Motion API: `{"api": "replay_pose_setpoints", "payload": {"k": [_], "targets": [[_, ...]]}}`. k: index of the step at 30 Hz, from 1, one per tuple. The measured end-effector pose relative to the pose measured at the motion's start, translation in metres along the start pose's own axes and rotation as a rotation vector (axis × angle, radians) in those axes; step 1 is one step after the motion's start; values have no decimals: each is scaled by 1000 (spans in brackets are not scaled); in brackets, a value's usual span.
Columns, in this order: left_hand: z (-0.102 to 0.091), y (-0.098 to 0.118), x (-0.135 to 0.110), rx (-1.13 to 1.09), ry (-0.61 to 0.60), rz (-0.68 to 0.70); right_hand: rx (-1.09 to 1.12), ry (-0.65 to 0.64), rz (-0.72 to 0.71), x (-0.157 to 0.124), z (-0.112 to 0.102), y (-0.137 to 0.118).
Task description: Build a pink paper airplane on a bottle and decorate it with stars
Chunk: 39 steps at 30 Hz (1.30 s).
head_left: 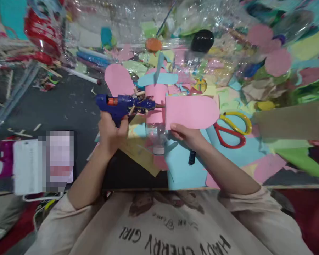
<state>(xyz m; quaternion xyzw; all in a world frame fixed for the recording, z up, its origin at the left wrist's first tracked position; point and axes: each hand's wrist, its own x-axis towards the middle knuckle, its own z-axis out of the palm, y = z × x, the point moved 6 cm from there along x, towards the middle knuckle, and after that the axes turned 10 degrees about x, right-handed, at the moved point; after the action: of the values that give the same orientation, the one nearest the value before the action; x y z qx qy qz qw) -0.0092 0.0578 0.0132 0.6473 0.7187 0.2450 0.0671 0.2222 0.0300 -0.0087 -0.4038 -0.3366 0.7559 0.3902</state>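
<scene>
My left hand [112, 129] is wrapped round the handle of a blue glue gun [124, 103], which has wood shavings stuck along its barrel. The nozzle points right and reaches the straight edge of a pink paper wing [192, 111]. Thumb and fingers of my right hand [184, 134] pinch that wing by its lower left corner. Between the hands lies a plastic bottle [156, 136] wrapped in pink paper, its white cap facing me. Light blue paper strips [158, 78] sit across its far end. Another pink paper wing [118, 78] lies at the bottle's left; whether it is attached I cannot tell.
Scissors [232, 140] with red and yellow handles lie right of my right hand. A phone [60, 156] rests at the left front edge. Paper scraps, clear plastic bottles and a black round object [202, 40] crowd the back. A brown cardboard piece [292, 120] is at right.
</scene>
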Motion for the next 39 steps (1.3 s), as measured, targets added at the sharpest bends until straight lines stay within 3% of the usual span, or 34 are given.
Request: {"api": "replay_pose_setpoints", "payload": {"k": [7,15,39], "targets": [[8,-9,-2,-32,-56,-29,-7,-41,-19,2,1,2],[3,-3,-1,-74,14,23,-22,-50,-18,0,-1,2],[1,-3,0,-161,34,27,-76,-47,36,-1,-1,4]]}}
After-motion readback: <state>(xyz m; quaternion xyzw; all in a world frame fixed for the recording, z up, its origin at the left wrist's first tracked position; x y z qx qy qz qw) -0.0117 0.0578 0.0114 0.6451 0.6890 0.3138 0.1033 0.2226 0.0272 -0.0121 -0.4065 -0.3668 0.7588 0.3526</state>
